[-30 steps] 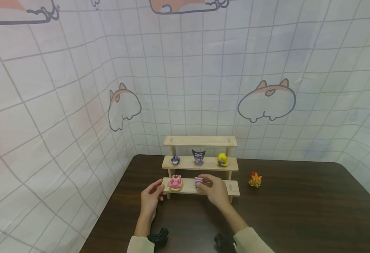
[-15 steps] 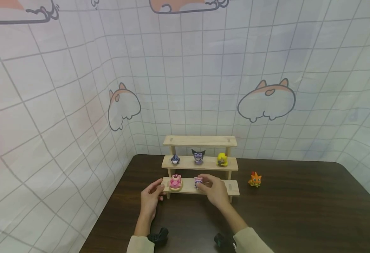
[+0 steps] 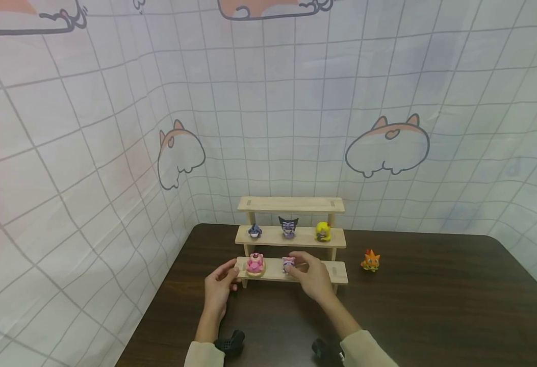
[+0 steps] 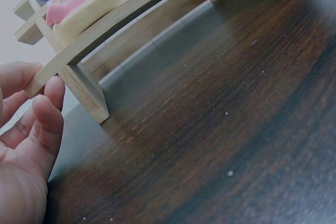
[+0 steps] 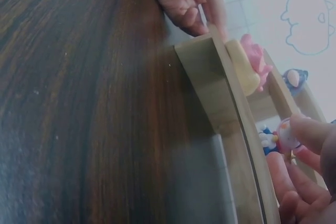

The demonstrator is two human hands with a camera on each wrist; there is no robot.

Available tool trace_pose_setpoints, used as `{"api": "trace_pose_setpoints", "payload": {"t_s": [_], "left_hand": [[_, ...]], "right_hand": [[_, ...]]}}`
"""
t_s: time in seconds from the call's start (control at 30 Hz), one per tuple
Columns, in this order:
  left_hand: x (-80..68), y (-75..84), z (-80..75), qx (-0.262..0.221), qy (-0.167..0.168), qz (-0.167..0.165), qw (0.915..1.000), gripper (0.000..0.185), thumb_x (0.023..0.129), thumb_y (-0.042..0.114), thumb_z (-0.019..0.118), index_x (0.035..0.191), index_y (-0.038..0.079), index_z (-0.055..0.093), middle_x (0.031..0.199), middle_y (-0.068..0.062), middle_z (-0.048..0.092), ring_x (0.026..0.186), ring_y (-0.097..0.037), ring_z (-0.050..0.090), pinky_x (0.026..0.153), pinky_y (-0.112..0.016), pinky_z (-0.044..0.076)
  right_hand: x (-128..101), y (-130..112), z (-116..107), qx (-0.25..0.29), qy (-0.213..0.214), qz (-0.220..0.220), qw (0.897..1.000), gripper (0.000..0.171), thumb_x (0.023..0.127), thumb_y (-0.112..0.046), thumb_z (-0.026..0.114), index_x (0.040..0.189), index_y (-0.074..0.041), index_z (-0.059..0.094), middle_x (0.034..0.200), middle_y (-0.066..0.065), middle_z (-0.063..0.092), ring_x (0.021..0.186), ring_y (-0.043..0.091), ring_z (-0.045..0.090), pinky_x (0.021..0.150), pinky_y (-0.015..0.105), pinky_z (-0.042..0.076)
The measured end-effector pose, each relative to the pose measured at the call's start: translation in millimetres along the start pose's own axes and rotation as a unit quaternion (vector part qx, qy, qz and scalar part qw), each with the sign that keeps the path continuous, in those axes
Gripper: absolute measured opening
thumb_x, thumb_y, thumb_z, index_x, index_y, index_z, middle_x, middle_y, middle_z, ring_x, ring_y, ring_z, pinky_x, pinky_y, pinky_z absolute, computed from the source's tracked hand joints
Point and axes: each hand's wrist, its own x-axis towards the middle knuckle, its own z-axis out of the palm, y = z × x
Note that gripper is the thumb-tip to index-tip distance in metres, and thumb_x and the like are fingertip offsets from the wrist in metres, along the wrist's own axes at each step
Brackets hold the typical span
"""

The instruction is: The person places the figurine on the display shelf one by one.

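Note:
A three-tier wooden display stand [image 3: 291, 205] stands on the dark table. My left hand [image 3: 219, 285] grips the left end of its lowest board, with thumb and fingertips at the board's end in the left wrist view. On that board, a small pink-and-white figurine [image 3: 288, 263] stands near the middle. My right hand [image 3: 315, 278] pinches it between thumb and fingers; the right wrist view shows its blue-and-white lower part [image 5: 268, 140] at the board. Left of it sits a pink figurine [image 3: 255, 264] on a cream round base.
The middle tier bears a small blue figurine [image 3: 254, 231], a purple one with black ears [image 3: 288, 228] and a yellow one [image 3: 323, 232]. An orange figurine [image 3: 370, 260] stands on the table [image 3: 433, 306] right of the stand. A grid-patterned cloth [image 3: 286, 102] hangs behind.

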Motion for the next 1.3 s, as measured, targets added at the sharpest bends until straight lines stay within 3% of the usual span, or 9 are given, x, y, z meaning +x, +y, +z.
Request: {"api": "trace_pose_setpoints", "payload": {"t_s": [0.17,0.4,0.63,0.8,0.9,1.07,1.3], "left_hand": [[-0.4,0.8,0.2,0.002,0.005,0.0,1.0,0.035,0.089,0.021,0.069,0.123,0.013,0.066,0.102,-0.007,0.068,0.074,-0.013,0.065,0.057,-0.022,0.052],[-2.3,1.9,2.1,0.001,0.006,0.006,1.0,0.034,0.089,0.022,0.07,0.121,0.013,0.067,0.1,-0.006,0.068,0.073,-0.013,0.065,0.056,-0.021,0.052],[-4.8,9.4,1.4,-0.004,-0.006,-0.006,1.0,0.034,0.091,0.017,0.067,0.124,0.01,0.064,0.101,-0.007,0.068,0.074,-0.014,0.066,0.057,-0.023,0.052],[-14.5,23.3,1.9,0.007,-0.01,-0.004,0.9999,0.034,0.092,0.014,0.065,0.125,0.005,0.063,0.101,-0.009,0.068,0.075,-0.015,0.066,0.058,-0.024,0.053],[-17.4,25.6,2.5,0.008,-0.012,0.005,0.9999,0.036,0.092,0.015,0.065,0.126,0.003,0.061,0.099,-0.008,0.068,0.074,-0.014,0.065,0.057,-0.024,0.053],[-16.1,24.3,2.3,0.009,-0.01,-0.002,0.9999,0.035,0.093,0.014,0.065,0.126,0.005,0.062,0.101,-0.008,0.068,0.075,-0.014,0.066,0.059,-0.024,0.053],[-3.2,6.4,0.2,0.005,-0.003,-0.008,1.0,0.035,0.092,0.018,0.066,0.126,0.01,0.063,0.103,-0.008,0.068,0.075,-0.013,0.065,0.058,-0.023,0.052]], "right_hand": [[-0.3,3.7,-5.2,0.02,-0.013,0.002,1.0,0.04,0.083,-0.027,0.076,0.119,-0.014,0.066,0.103,0.003,0.071,0.085,0.015,0.068,0.068,0.027,0.054],[-6.4,11.0,-26.6,0.019,-0.037,0.008,0.999,0.027,0.084,-0.024,0.075,0.11,-0.018,0.068,0.1,0.0,0.07,0.083,0.012,0.066,0.067,0.026,0.052],[-10.1,22.8,-62.2,-0.004,-0.111,-0.01,0.994,0.024,0.087,-0.028,0.071,0.107,-0.015,0.069,0.101,-0.001,0.071,0.088,0.014,0.065,0.073,0.028,0.053],[-12.2,30.5,-92.5,-0.011,-0.177,-0.031,0.984,0.03,0.089,-0.035,0.068,0.112,-0.014,0.067,0.101,0.001,0.07,0.086,0.021,0.065,0.068,0.031,0.054],[-12.5,32.1,-113.2,-0.008,-0.202,-0.058,0.978,0.033,0.092,-0.033,0.065,0.115,-0.01,0.065,0.103,0.005,0.069,0.091,0.023,0.065,0.075,0.028,0.054],[-10.5,34.7,-147.0,-0.006,-0.171,-0.054,0.984,0.033,0.093,-0.034,0.063,0.117,-0.012,0.064,0.109,0.011,0.068,0.091,0.021,0.068,0.077,0.03,0.055],[-11.9,45.4,-180.9,-0.052,-0.03,-0.028,0.998,0.032,0.094,-0.041,0.06,0.116,-0.019,0.064,0.11,0.007,0.069,0.093,0.005,0.063,0.075,0.028,0.052]]}}
